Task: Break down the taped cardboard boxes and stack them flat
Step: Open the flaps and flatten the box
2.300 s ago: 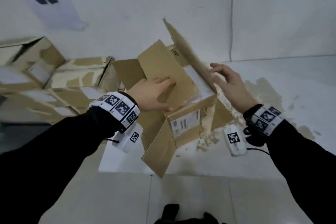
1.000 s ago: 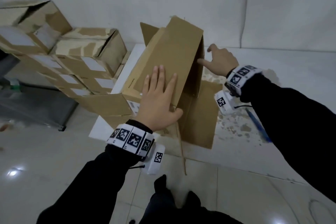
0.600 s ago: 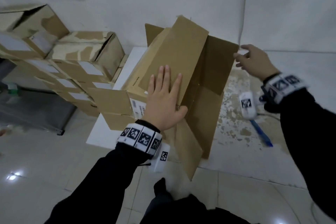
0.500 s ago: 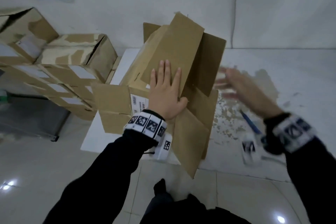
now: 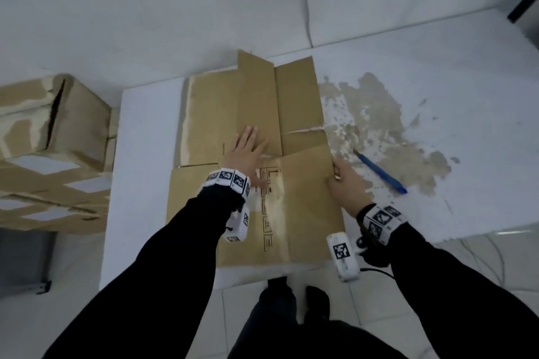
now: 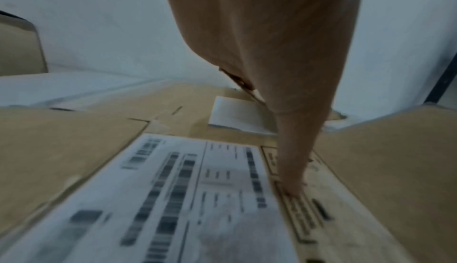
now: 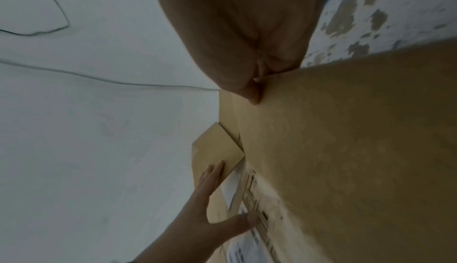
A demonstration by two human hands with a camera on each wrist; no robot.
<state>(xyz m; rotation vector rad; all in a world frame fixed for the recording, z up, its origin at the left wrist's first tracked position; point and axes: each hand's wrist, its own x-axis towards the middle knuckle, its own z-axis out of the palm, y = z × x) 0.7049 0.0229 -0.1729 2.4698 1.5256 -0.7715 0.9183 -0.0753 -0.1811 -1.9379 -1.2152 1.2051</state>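
Right grip (image 5: 345, 183) on flattened box (image 5: 309, 207) edge

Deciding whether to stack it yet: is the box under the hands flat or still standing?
Flat. The box lies spread on the white table, the left hand pressing it, the right hand at its right edge.

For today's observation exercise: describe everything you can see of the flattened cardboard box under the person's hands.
The flattened cardboard box is plain brown corrugated board lying flat on the white table, flaps spread toward the wall. It carries a white barcode label and printed handling symbols. The left hand presses flat on it; the right hand grips its right edge.
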